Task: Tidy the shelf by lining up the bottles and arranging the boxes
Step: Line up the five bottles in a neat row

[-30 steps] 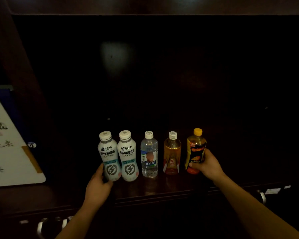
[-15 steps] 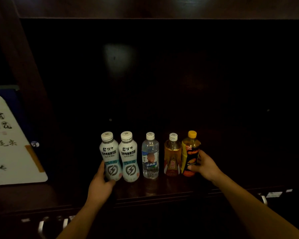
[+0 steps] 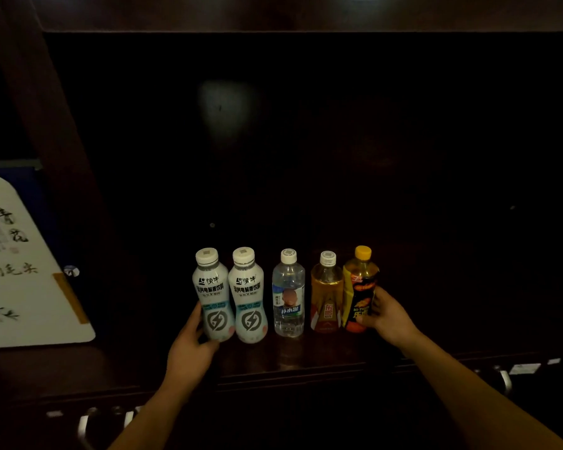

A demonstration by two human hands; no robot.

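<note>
Several bottles stand in a row on a dark wooden shelf (image 3: 293, 357). From the left: two white bottles, the first white bottle (image 3: 212, 295) and the second white bottle (image 3: 248, 297), then a clear water bottle (image 3: 288, 295), an amber tea bottle (image 3: 326, 293) and a yellow-capped orange bottle (image 3: 358, 287). My left hand (image 3: 189, 347) grips the base of the first white bottle from the left side. My right hand (image 3: 392, 318) grips the orange bottle from the right; that bottle touches the tea bottle. No boxes are visible.
A white board with calligraphy (image 3: 23, 267) leans at the left of the shelf. Metal drawer handles (image 3: 504, 380) sit below the shelf edge on both sides. The shelf's back and right side are very dark.
My right hand has slid the orange bottle left until it sits against the tea bottle. My left hand has stayed on the first white bottle.
</note>
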